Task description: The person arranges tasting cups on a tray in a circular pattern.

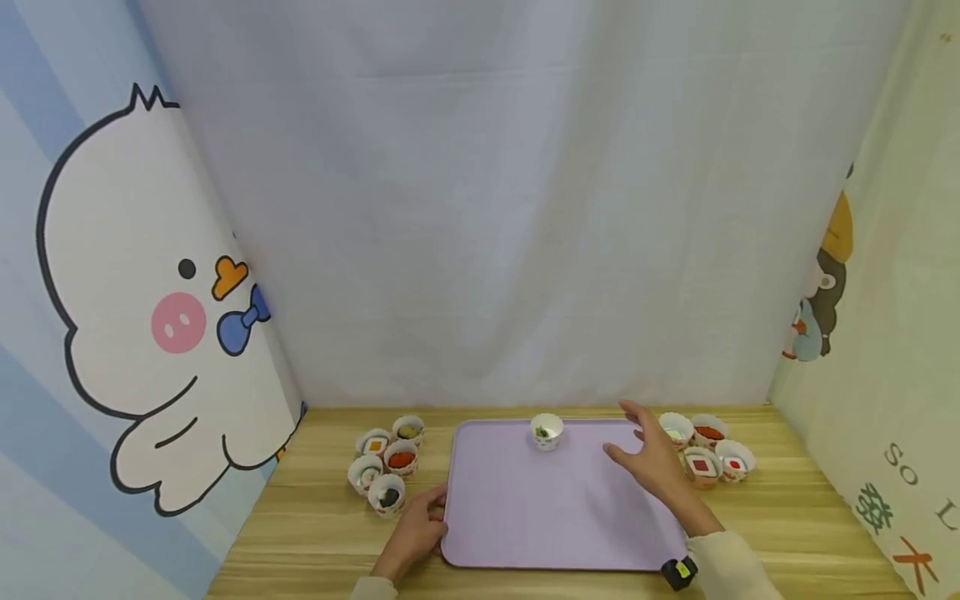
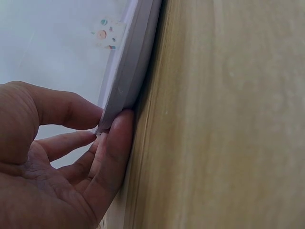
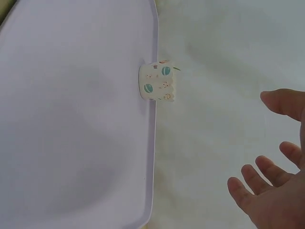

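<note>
A pale purple rectangular tray [image 1: 562, 517] lies on the wooden table. My left hand [image 1: 415, 529] pinches its left rim; in the left wrist view, the thumb is above the tray edge [image 2: 128, 71] and the fingers are at its underside. Near the tray's far edge stands a small white patterned paper cup [image 1: 547, 435] with something green inside; in the right wrist view, dots and teal shapes show on the cup [image 3: 159, 86]. Over the tray's right side my right hand [image 1: 651, 457] hovers with spread fingers, holding nothing, just left of a cluster of similar cups.
Several paper cups [image 1: 401, 458] with orange, red, green and dark contents stand left of the tray. Another cluster of cups [image 1: 702, 468], some with red contents, stands to its right. A white curtain [image 1: 510, 250] hangs behind the wooden table [image 1: 300, 533], with printed cloths on both sides.
</note>
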Action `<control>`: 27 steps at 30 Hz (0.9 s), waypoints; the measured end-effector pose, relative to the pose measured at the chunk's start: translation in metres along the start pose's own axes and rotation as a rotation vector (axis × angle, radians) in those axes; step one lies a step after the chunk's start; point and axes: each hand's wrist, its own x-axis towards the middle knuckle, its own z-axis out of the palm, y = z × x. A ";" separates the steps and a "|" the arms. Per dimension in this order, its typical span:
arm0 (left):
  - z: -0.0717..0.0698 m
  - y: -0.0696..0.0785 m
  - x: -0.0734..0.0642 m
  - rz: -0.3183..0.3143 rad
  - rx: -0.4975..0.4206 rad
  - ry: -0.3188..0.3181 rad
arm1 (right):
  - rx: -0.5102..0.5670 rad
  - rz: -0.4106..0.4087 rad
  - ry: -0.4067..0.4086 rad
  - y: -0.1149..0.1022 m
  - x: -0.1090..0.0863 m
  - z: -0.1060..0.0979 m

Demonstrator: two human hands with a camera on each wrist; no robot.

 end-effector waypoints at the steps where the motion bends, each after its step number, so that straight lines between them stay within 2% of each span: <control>1: 0.000 0.000 0.000 0.005 0.003 -0.001 | -0.007 -0.009 0.008 0.002 -0.002 -0.003; 8: 0.000 0.000 0.000 0.013 0.019 -0.001 | -0.049 -0.055 0.076 0.013 -0.013 -0.022; 21: 0.001 -0.002 0.000 0.032 0.010 0.006 | -0.099 -0.018 0.128 0.025 -0.030 -0.052; 27: 0.001 -0.002 0.000 0.023 0.004 0.003 | -0.062 0.001 0.159 0.032 -0.035 -0.062</control>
